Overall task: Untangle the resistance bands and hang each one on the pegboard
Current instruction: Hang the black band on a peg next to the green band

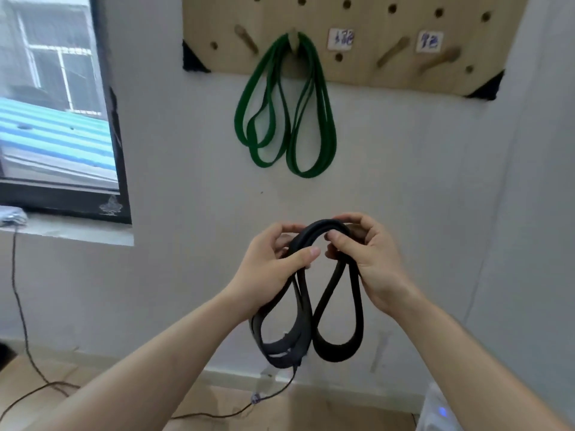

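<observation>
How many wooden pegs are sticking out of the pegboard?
4: left peg, bare; second peg, holding the green resistance band; third peg, between the paper labels; right peg, past them. The cropped pegboard may hide more.

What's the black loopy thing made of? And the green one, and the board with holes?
The black band looks like rubber or latex: dull, matte, drooping in floppy loops. The green band seems to be the same stretchy stuff, hanging limp from a peg. The board looks like pale, unpainted wood, maybe plywood, with drilled round holes.
</observation>
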`<action>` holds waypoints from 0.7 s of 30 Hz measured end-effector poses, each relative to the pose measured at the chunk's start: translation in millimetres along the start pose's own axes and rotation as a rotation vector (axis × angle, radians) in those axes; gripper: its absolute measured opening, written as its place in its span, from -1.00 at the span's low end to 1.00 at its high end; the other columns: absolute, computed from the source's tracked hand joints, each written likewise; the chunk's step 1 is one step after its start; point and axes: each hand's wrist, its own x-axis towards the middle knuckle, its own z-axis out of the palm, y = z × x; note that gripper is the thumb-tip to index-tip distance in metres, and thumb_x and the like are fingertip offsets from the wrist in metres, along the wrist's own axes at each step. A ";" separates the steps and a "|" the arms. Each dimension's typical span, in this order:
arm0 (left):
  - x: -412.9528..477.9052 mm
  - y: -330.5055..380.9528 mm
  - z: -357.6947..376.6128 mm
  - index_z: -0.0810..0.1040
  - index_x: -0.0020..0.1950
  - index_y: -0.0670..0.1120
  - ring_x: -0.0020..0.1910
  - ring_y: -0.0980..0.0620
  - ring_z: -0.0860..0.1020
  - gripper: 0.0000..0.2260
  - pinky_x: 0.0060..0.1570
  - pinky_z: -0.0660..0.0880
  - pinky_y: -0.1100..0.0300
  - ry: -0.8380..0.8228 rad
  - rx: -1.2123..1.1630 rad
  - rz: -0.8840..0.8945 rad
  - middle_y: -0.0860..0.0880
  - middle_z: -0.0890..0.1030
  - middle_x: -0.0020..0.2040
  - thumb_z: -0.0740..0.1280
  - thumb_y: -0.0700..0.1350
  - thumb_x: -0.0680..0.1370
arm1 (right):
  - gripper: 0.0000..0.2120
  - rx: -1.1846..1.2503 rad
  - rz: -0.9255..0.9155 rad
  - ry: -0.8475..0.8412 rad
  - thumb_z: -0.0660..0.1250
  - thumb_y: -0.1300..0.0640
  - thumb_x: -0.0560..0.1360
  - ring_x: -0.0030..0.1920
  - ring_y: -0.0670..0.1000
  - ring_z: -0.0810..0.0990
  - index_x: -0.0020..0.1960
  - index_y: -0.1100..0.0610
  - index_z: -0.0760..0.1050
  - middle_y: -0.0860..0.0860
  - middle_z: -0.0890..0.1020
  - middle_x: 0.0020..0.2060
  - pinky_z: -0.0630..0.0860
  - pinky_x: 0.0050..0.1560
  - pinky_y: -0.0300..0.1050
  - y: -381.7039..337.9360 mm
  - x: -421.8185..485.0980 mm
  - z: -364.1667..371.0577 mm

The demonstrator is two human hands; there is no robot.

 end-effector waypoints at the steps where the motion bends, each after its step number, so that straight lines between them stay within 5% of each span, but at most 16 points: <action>1: 8.0 8.7 4.1 0.58 0.21 -0.09 -0.15 0.03 0.68 -0.71 0.00 0.62 0.20 0.032 -0.014 0.027 -0.04 0.72 -0.08 0.50 -0.17 0.51 | -0.80 -0.002 -0.017 0.023 0.40 0.33 0.51 -0.15 0.01 0.66 0.12 0.20 0.55 0.13 0.69 -0.10 0.63 -0.06 -0.11 -8.4 7.5 -0.5; 14: 139.0 136.5 46.7 0.62 0.16 0.03 -0.17 0.08 0.63 -0.79 -0.06 0.59 0.18 0.153 -0.067 0.322 -0.01 0.70 -0.12 0.48 -0.10 0.54 | -0.80 -0.292 -0.464 0.103 0.40 0.36 0.50 -0.01 0.23 0.65 0.02 0.09 0.58 0.02 0.65 -0.08 0.66 0.04 0.07 -152.9 116.8 -38.8; 21: 193.2 184.9 73.8 0.63 0.13 -0.04 -0.19 0.06 0.62 -0.82 0.02 0.60 0.12 0.112 -0.086 0.427 -0.07 0.70 -0.10 0.47 -0.16 0.55 | -0.83 -0.368 -0.576 0.229 0.34 0.25 0.57 -0.04 0.07 0.67 0.10 0.03 0.51 -0.02 0.61 -0.03 0.65 0.04 0.08 -188.4 164.9 -59.2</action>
